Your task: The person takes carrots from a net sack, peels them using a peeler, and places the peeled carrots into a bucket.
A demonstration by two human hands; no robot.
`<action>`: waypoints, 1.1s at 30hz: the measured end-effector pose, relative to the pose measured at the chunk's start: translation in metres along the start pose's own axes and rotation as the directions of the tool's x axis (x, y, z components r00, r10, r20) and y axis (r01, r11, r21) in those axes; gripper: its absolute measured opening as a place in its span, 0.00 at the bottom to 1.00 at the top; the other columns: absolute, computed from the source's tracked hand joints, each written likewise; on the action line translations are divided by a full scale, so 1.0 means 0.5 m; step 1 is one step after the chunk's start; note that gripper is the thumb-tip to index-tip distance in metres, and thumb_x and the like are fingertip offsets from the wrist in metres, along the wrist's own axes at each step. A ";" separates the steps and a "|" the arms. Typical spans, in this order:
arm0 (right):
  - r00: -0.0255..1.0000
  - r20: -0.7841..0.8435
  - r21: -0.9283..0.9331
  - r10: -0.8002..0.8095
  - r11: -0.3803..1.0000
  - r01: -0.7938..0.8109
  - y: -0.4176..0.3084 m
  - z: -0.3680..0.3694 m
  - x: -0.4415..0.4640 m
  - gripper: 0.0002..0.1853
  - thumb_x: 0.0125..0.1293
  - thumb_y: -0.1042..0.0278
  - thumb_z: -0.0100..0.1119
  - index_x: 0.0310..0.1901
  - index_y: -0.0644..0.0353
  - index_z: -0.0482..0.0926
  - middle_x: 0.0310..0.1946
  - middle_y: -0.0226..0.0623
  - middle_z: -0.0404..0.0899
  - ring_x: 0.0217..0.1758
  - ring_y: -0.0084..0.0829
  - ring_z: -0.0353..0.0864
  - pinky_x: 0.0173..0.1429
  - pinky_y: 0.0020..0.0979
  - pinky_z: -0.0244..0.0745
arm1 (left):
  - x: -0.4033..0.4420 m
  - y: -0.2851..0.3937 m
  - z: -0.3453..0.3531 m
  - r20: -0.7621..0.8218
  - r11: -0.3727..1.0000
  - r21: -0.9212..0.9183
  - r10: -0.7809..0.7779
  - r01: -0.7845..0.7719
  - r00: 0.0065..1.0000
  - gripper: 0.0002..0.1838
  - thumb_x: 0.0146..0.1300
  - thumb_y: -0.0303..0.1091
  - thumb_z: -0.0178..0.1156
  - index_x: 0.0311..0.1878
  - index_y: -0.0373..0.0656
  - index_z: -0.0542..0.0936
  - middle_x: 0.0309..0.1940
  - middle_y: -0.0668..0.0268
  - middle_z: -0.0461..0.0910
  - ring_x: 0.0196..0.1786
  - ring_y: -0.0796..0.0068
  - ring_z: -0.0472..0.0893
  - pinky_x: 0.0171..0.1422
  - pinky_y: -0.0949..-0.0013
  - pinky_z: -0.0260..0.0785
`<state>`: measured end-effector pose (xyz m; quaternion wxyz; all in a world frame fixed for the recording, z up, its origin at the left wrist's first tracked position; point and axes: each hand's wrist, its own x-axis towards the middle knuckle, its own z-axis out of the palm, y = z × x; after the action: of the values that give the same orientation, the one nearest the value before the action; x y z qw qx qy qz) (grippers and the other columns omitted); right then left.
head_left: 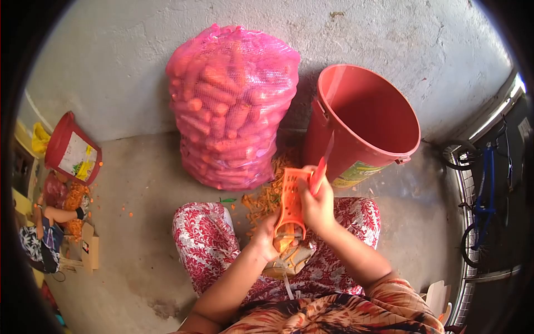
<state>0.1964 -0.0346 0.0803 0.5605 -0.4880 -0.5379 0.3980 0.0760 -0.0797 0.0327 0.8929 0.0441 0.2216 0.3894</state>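
While the right hand (318, 207) closes its fingers around a red-handled knife (318, 176) and the right edge of an orange grater (291, 195), the left hand (266, 240) grips the grater's near end, a pink mesh sack (231, 111) standing far left and a red bucket (345, 142) far right.

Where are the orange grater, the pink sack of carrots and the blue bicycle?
Orange grater (292, 204): head view, on its flat body between the hands.
Pink sack of carrots (231, 114): head view, on the middle of its mesh side.
Blue bicycle (490, 179): head view, on its blue frame.
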 end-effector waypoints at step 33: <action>0.999 -0.039 -0.060 0.018 0.998 -0.020 0.000 0.009 -0.014 0.05 0.63 0.71 0.48 0.39 0.60 0.67 0.22 0.23 0.67 0.20 0.12 0.63 0.23 0.16 0.61 | 0.010 0.021 0.005 -0.066 0.998 -0.040 0.054 -0.057 0.996 0.18 0.63 0.49 0.38 0.42 0.49 0.73 0.27 0.69 0.76 0.24 0.73 0.75 0.20 0.71 0.65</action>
<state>0.1910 -0.0407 0.0786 0.5521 -0.5174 -0.5340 0.3773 0.0728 -0.0687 0.0356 0.8749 0.0188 0.2409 0.4197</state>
